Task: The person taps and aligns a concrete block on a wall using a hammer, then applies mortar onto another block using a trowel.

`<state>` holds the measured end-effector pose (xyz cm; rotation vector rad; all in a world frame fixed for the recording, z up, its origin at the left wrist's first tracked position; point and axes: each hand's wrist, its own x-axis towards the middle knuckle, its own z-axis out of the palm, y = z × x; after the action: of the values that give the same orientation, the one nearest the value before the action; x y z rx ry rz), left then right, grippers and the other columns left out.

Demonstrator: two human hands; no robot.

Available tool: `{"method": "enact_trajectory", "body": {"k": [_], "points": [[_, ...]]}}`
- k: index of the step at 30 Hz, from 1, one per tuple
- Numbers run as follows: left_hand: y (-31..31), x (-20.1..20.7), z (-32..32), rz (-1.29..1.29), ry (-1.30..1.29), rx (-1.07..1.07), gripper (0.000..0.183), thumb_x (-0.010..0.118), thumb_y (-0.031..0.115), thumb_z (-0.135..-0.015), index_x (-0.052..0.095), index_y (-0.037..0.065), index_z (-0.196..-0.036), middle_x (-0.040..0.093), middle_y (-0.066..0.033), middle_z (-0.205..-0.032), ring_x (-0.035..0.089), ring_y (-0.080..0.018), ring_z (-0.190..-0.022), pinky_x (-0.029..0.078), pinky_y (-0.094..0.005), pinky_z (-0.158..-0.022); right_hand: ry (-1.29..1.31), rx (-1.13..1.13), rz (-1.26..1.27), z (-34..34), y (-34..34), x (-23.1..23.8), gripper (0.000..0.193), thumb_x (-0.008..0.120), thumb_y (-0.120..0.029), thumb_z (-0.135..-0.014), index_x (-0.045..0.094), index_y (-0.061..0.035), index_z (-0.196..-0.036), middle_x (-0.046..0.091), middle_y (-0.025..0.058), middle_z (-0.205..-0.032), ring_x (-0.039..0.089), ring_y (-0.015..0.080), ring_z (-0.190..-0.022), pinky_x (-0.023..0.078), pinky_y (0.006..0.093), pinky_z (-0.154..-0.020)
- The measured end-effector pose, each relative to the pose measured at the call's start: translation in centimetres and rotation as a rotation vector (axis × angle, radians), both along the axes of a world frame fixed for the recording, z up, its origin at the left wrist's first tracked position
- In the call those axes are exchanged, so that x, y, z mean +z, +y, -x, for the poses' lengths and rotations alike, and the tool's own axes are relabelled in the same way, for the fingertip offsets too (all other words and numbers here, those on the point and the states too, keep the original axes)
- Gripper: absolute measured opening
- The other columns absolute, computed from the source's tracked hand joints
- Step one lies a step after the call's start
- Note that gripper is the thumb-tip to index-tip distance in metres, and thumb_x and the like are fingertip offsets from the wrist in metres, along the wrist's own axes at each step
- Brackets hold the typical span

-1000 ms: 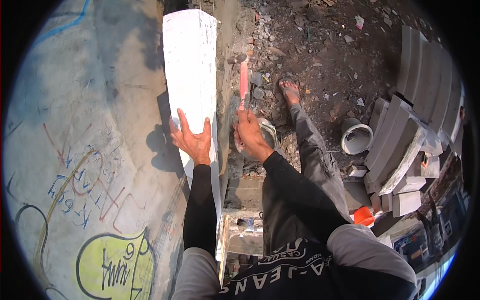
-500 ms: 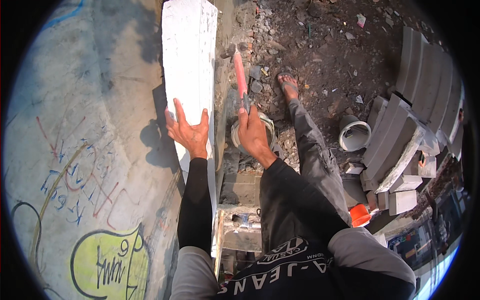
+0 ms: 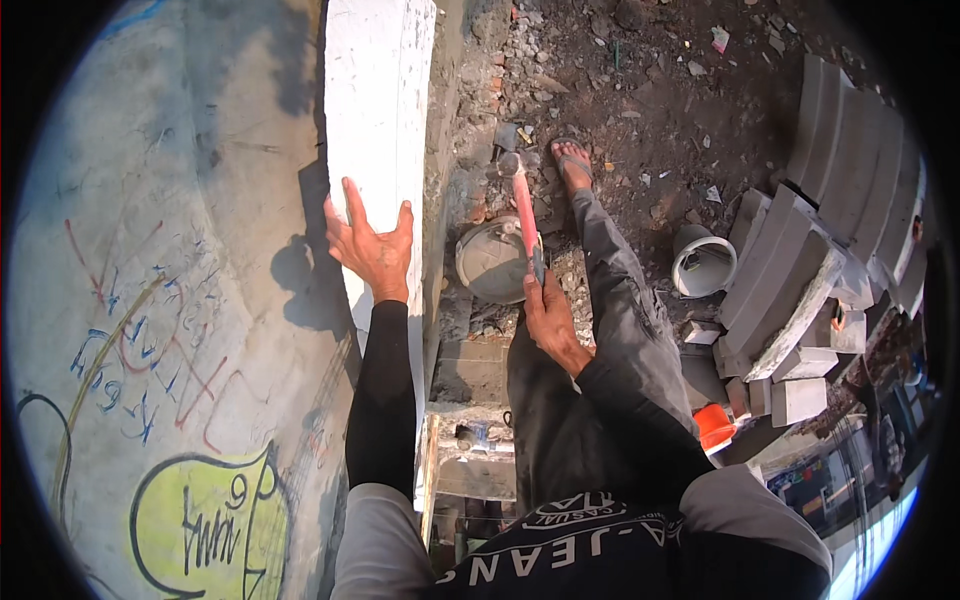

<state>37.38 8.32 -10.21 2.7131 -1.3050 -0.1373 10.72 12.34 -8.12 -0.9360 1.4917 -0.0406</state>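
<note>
The left hand (image 3: 372,248) lies flat on the white block (image 3: 378,110), fingers spread, thumb at the block's right edge; the block extends up beyond the fingertips. The right hand (image 3: 548,318), right of the block, has its fingers wrapped around the red-handled hammer (image 3: 524,205). The hammer head points away from the fingers, above a round bucket (image 3: 490,262) just right of the block.
</note>
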Motion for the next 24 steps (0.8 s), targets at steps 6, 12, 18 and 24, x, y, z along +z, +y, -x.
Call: {"method": "enact_trajectory", "body": {"k": [6,12,18,24], "points": [[1.1,1.1,-1.3,-0.054,0.101,-0.082,0.109,0.09,0.048,-0.074,0.035,0.017,-0.164,0.029,-0.0301,-0.16,0.042,-0.0465,-0.142,0.038,-0.0604,-0.111,0.055,-0.12,-0.3,4.5,1.5,-1.2,0.042,0.043,-0.047,-0.109,0.051,-0.0056,-0.109,0.051,0.0046,-0.065,0.055,0.0174,-0.046,0.045,0.0356,-0.042],[7.4,4.0,-5.4,-0.028,0.514,0.044,0.114,0.089,0.044,-0.079,0.025,0.005,-0.165,0.008,-0.0316,-0.169,0.028,-0.0446,-0.154,0.043,-0.0522,-0.115,0.049,-0.113,-0.343,5.7,4.8,-1.1,0.04,0.043,-0.047,-0.11,0.048,-0.0068,-0.107,0.049,0.0034,-0.064,0.053,0.0159,-0.045,0.042,0.0348,-0.038],[18.5,4.3,-5.5,-0.104,0.702,0.202,0.088,0.089,0.038,-0.081,0.051,0.001,-0.151,0.059,-0.0252,-0.142,0.057,-0.0325,-0.133,0.048,-0.0405,-0.108,-0.083,-0.114,-0.508,2.3,8.2,0.6,0.038,0.044,-0.047,-0.109,0.047,-0.0093,-0.114,0.052,0.0023,-0.071,0.052,0.014,-0.048,0.041,0.033,-0.039],[22.0,2.9,-6.2,0.071,0.905,0.333,0.066,0.087,0.035,-0.084,0.067,-0.002,-0.134,0.078,-0.0149,-0.112,0.071,-0.0211,-0.106,0.052,-0.0346,-0.098,-0.139,-0.084,-0.771,-2.2,11.3,3.6,0.046,0.042,-0.055,-0.109,0.047,-0.0131,-0.13,0.049,-0.001,-0.076,0.046,0.0099,-0.05,0.035,0.0285,-0.041]]}}
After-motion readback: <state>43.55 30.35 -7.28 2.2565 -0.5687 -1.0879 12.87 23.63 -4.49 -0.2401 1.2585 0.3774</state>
